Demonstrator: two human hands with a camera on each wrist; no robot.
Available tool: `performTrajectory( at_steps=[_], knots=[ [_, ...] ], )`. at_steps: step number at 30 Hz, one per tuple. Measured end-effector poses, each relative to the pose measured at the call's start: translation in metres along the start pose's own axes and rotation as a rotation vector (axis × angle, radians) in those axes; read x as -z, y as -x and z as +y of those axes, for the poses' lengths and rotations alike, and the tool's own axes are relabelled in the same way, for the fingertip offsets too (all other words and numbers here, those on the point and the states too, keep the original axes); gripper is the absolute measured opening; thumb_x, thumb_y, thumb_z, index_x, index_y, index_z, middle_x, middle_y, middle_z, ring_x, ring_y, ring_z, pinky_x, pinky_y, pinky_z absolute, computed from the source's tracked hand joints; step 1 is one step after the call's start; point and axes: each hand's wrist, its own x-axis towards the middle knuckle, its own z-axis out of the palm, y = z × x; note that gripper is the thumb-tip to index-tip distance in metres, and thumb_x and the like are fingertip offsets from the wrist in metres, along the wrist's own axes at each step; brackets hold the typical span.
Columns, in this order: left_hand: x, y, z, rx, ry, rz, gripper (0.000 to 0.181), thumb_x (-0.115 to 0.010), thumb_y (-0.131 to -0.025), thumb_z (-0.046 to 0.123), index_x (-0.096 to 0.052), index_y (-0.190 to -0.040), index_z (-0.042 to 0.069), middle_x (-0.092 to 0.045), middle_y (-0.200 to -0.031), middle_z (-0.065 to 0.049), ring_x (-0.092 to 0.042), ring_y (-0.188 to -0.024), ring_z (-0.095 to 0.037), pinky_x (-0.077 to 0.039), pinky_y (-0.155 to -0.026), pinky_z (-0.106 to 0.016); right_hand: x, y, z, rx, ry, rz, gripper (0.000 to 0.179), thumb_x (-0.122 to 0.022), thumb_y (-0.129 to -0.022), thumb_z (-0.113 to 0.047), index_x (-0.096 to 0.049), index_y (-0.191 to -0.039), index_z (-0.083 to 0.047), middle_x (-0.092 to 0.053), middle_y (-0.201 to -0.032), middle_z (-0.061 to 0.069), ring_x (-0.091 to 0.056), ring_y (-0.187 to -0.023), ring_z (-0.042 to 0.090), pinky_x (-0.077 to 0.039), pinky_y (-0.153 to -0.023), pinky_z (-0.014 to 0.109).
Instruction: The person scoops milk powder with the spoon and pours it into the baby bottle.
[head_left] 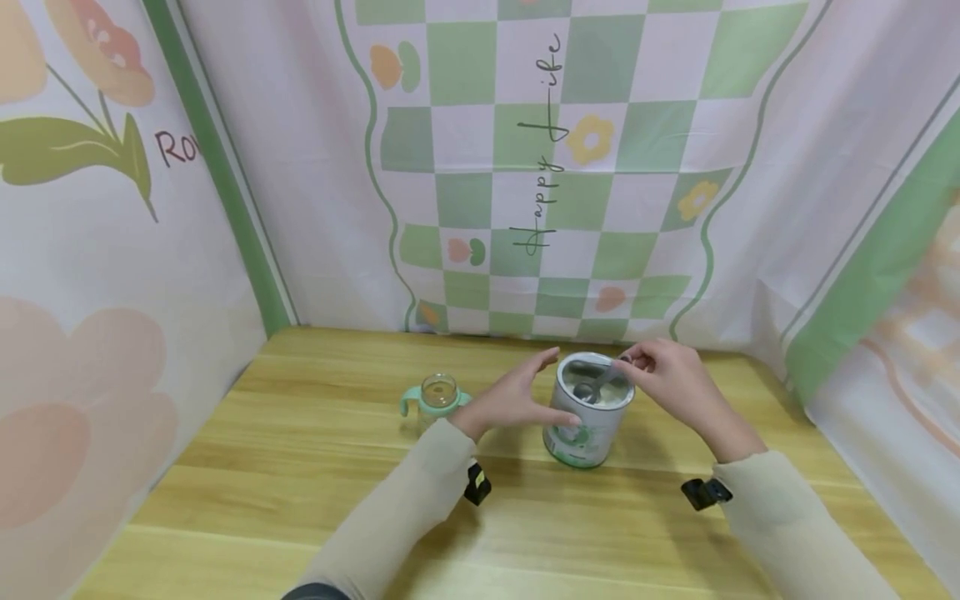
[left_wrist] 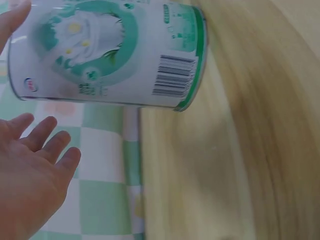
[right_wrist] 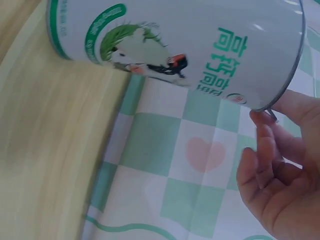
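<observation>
A white-and-green milk powder can [head_left: 579, 446] stands uncovered on the table, pale powder inside. My right hand [head_left: 672, 385] pinches the handle end of a grey measuring scoop [head_left: 587, 392] at the can's right rim; the scoop's bowl lies within the mouth. Below the rim in the right wrist view, the handle's tip pokes out beside the fingertips. My left hand [head_left: 512, 398] is spread around the can's left side, its thumb near the front wall. In the left wrist view, its other fingers are stretched out apart from the can [left_wrist: 100, 50].
Left of the can, partly behind my left wrist, is a clear baby bottle [head_left: 438, 392] with mint-green handles and an uncapped top. The wooden table [head_left: 315, 467] ends at a green-and-white checked curtain [head_left: 517, 200] at the back. More printed cloth hangs at both sides.
</observation>
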Motion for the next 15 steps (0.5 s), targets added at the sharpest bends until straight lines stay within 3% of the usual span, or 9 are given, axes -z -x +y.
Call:
performTrajectory(
  at_steps=[6, 10, 15],
  knots=[
    [-0.010, -0.006, -0.004, -0.001, 0.106, -0.022, 0.115, -0.089, -0.075, 0.043, -0.015, -0.161, 0.022, -0.029, -0.161, 0.001, -0.031, -0.144, -0.017, -0.028, -0.115, -0.052, 0.007, -0.004, -0.007, -0.071, -0.069, -0.124, 0.031, -0.070, -0.095, -0.038, -0.074, -0.088, -0.008, -0.067, -0.078, 0.000, -0.057, -0.066, 0.017, -0.048, -0.058, 0.033],
    [-0.016, -0.010, -0.003, -0.010, 0.131, -0.027, 0.117, -0.090, -0.074, 0.043, -0.012, -0.161, 0.027, -0.030, -0.159, 0.003, -0.031, -0.143, -0.016, -0.029, -0.114, -0.053, 0.011, -0.005, -0.013, -0.067, -0.088, -0.192, 0.031, -0.069, -0.096, -0.038, -0.076, -0.091, -0.007, -0.070, -0.083, 0.001, -0.060, -0.071, 0.015, -0.050, -0.062, 0.033],
    [-0.023, -0.014, -0.002, -0.001, 0.171, -0.013, 0.118, -0.091, -0.074, 0.039, -0.011, -0.161, 0.032, -0.036, -0.153, 0.007, -0.038, -0.136, -0.015, -0.032, -0.111, -0.050, 0.016, -0.005, -0.021, -0.040, -0.089, -0.227, 0.025, -0.072, -0.095, -0.031, -0.076, -0.090, -0.007, -0.069, -0.080, 0.002, -0.057, -0.065, 0.015, -0.048, -0.058, 0.032]
  ],
)
